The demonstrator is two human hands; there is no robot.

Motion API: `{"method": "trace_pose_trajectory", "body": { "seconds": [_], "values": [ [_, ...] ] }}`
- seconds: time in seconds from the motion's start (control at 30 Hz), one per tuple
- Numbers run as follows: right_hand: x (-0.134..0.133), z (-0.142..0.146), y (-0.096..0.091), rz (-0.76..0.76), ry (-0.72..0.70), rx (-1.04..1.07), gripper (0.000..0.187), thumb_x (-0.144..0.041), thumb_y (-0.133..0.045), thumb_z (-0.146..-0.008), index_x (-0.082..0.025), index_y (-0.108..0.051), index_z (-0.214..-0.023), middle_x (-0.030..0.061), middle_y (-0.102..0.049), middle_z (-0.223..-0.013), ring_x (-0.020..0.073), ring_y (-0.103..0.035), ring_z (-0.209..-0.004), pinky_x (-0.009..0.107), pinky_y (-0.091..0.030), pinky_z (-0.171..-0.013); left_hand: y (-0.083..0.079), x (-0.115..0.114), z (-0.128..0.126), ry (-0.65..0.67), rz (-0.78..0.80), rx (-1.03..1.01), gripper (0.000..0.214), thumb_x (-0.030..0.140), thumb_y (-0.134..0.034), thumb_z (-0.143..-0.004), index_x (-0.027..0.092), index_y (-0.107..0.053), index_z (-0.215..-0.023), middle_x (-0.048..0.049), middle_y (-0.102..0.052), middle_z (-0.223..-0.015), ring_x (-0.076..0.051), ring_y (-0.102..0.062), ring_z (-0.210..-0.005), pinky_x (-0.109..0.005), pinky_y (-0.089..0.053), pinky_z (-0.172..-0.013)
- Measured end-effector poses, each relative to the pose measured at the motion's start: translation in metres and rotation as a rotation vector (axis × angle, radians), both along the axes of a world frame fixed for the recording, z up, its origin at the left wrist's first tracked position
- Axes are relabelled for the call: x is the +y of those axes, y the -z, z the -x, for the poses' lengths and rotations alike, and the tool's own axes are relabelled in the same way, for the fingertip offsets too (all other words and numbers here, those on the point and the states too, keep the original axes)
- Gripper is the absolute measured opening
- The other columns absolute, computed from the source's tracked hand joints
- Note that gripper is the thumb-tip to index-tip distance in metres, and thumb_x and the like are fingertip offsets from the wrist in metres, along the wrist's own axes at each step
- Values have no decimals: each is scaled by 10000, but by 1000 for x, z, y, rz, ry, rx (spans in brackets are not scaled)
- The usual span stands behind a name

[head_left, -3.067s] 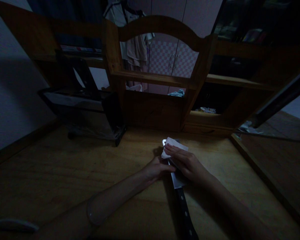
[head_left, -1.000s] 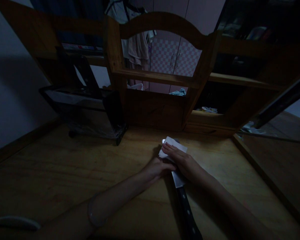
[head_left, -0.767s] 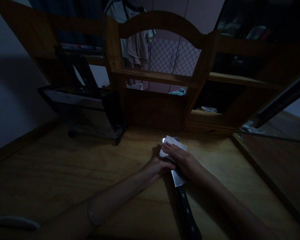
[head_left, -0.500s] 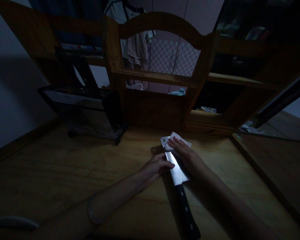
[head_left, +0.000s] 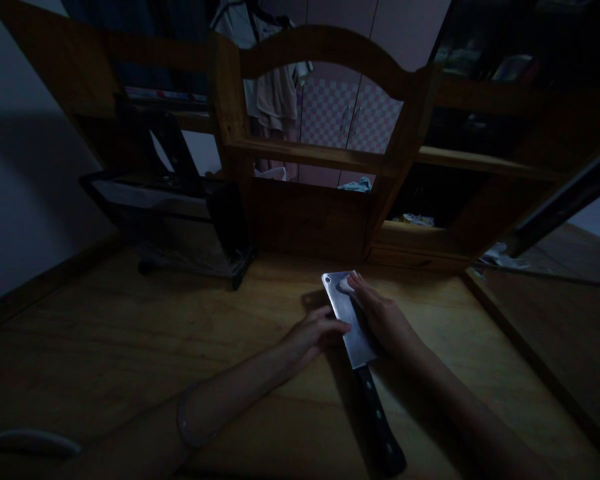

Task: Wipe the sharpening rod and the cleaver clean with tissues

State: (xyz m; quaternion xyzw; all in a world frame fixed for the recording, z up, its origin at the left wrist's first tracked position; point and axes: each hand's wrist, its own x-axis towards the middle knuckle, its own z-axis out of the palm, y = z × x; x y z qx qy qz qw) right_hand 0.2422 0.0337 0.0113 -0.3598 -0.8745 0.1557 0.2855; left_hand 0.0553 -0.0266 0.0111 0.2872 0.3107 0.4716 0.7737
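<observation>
A cleaver (head_left: 351, 325) with a broad metal blade and a black riveted handle (head_left: 379, 419) is held above the wooden table, its handle pointing toward me. My left hand (head_left: 317, 335) grips the blade's left edge, thumb on the upper face and fingers underneath. Against the far end of the blade, near the hanging hole, my right hand (head_left: 384, 319) presses a white wipe or folded tissue (head_left: 345, 285). Most of that wipe is covered by the fingers of my right hand.
A black-framed knife rack (head_left: 175, 227) with black-handled knives stands at the left back of the table (head_left: 145, 347). Behind rises a wooden shelf unit (head_left: 310, 217). A raised wooden edge (head_left: 525, 360) runs along the right. Something pale and curved (head_left: 30, 437) lies at lower left.
My right hand has shifted slightly right with the wipe, which is now mostly under its fingers. The blade's bright reflection has faded. My left hand keeps its grip.
</observation>
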Motion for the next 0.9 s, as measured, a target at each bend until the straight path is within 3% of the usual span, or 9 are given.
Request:
{"method": "trace_pose_trajectory", "body": {
  "seconds": [0.13, 0.37, 0.67, 0.9],
  "values": [
    [0, 0, 3, 13, -44, -17, 595, -80, -391, -926, -288, -340, -1482, 10, -305, -1541, 257, -302, -1407, 500, -327, -1148, 2, 2, 1, -33, 8, -68, 250, 178, -730, -735, 116, -679, -972, -107, -698, -983, -176, -648, -850, -299, -481, -832],
    [-3, 1, -3, 124, -173, 3, 544, -128, -416, -954, -309, -366, -1465, 4, -348, -1527, 250, -302, -1412, 509, -288, -1164, 7, 11, 4, -70, 207, -223, 210, 307, -621, -850, 101, -647, -882, -85, -669, -751, -157, -627, -641, -303, -504, -712],
    [-17, 9, -28, 295, -364, 116, 347, -249, -468, -977, -326, -587, -1294, -1, -515, -1419, 225, -380, -1379, 507, -270, -1167, -7, 8, 5, -60, 190, -281, 333, 357, -515, -924, 107, -652, -1095, -109, -691, -973, -158, -637, -766, -258, -488, -688],
    [-9, -9, -38, 437, -381, 122, 243, -312, -556, -932, -267, -710, -1115, 49, -606, -1328, 259, -459, -1328, 526, -345, -1120, -7, 10, 5, -36, 216, -240, 398, 379, -450, -941, 55, -641, -1072, -149, -698, -850, -188, -649, -668, -331, -513, -726]
  ]
}}
